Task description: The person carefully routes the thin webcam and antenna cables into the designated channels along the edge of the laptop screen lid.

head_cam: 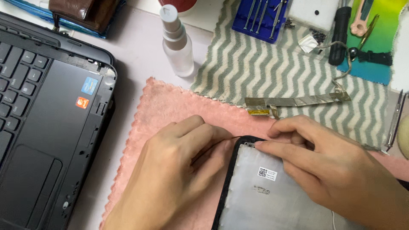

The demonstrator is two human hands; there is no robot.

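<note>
Head view: a left hand [179, 170] pinches a thin dark wire [228, 139] at the top corner of a grey, black-rimmed laptop screen panel [272, 196] lying on a pink fleecy cloth [166, 102], while the right hand [336, 170] presses fingertips on that corner, grasping nothing. An open black laptop base [51, 119] sits left on the surface.

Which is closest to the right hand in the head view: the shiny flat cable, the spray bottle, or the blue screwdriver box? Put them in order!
From the right hand:
1. Flat cable, just above the fingers.
2. Blue screwdriver box, at the top edge.
3. Spray bottle, up and left.
</note>
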